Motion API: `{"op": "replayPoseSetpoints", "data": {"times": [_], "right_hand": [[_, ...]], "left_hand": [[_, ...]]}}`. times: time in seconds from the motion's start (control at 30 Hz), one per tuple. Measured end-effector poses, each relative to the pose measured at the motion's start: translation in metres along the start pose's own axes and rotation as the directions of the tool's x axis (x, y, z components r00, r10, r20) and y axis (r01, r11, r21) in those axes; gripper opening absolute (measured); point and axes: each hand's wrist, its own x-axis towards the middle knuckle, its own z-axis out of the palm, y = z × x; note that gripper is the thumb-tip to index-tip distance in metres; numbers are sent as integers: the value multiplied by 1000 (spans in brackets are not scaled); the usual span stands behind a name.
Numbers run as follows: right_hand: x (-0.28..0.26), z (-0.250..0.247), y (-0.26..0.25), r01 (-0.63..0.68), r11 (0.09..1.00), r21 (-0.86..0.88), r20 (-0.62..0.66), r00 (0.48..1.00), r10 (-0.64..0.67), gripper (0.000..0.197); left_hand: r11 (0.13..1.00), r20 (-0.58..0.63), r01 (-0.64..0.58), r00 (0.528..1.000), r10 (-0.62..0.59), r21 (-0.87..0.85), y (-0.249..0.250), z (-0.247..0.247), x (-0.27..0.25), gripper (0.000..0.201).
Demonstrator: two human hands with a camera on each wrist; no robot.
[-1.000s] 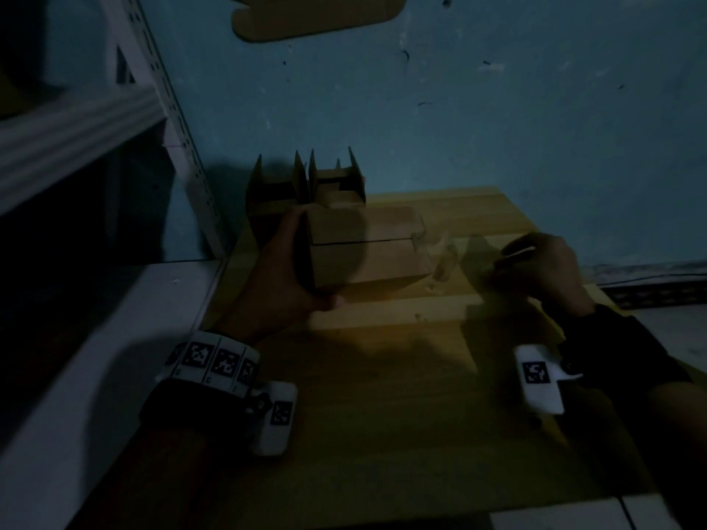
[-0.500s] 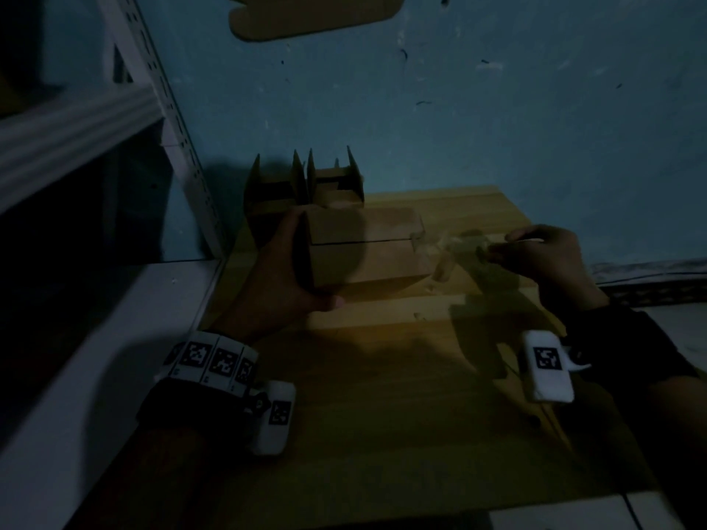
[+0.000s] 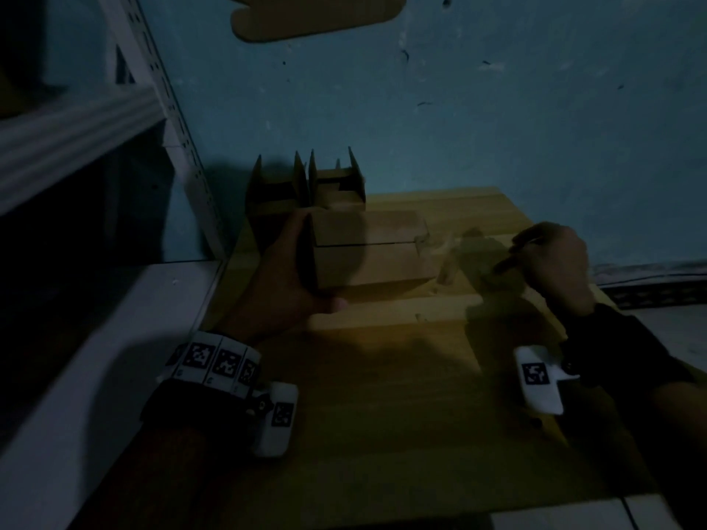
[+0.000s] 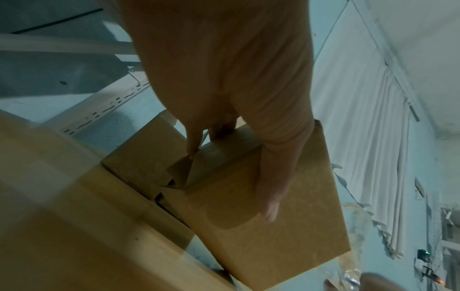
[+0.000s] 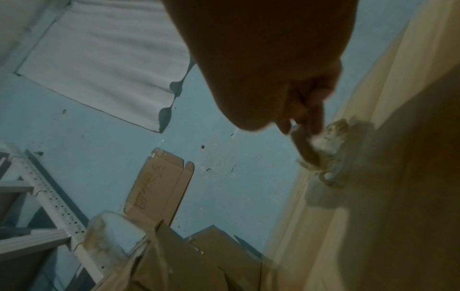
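Observation:
A closed brown cardboard box (image 3: pixel 375 258) lies on the wooden table (image 3: pixel 382 395). My left hand (image 3: pixel 290 277) grips its left end, thumb along the near side (image 4: pixel 271 196) and fingers over the far edge. A strip of clear tape (image 3: pixel 443 258) sticks out from the box's right end. Right of the box, my right hand (image 3: pixel 551 262) hovers low over the table with its fingers curled. In the right wrist view its fingertips (image 5: pixel 306 141) pinch a crumpled bit of clear tape (image 5: pixel 331 155) against the wood.
Two open cardboard boxes (image 3: pixel 306 185) with raised flaps stand behind the closed one, against the blue wall. A white metal rack (image 3: pixel 172 120) and its shelf (image 3: pixel 114 357) border the table on the left. A flat cardboard piece (image 3: pixel 313 13) hangs on the wall.
My right hand reached a little left toward the box's taped end, then drew slightly back and down. The left hand and the box have stayed put.

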Motion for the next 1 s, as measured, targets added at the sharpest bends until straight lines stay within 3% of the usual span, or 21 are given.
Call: {"op": "replayPoseSetpoints", "data": {"times": [0.07,0.1,0.2,0.27,0.33,0.4,0.47,0.53,0.63,0.83,1.0], "right_hand": [[0,1,-6,4,982,190,-111,994,17,32],[-2,1,-13,14,954,299,-124,992,24,29],[-19,2,-46,115,876,468,-53,993,-102,12],[-32,0,-70,201,827,524,17,969,-246,29],[-39,1,-89,266,851,453,88,936,-340,51],[-44,3,-100,325,919,223,186,911,-368,65],[-49,5,-102,378,925,-46,255,899,-355,72],[-51,8,-99,383,911,-154,325,890,-319,71],[-47,9,-88,329,944,1,434,850,-297,62],[-38,11,-74,320,884,341,465,760,-454,50],[-32,10,-70,325,835,443,483,699,-528,45]], "left_hand": [[1000,0,20,1000,-20,1,0,0,0,102],[1000,2,23,1000,-23,3,-1,1,0,102],[999,23,34,999,-35,7,1,2,0,104],[999,35,27,999,-28,32,2,5,1,105],[998,40,28,999,-31,60,2,7,3,106],[998,39,29,999,-31,49,2,8,4,105],[999,40,17,999,-18,43,2,8,4,103],[999,34,12,999,-13,39,2,9,3,102],[999,33,14,999,-15,31,-1,7,2,104],[1000,35,18,999,-18,4,-2,5,3,103],[1000,40,18,999,-17,-23,-5,4,3,102]]}}
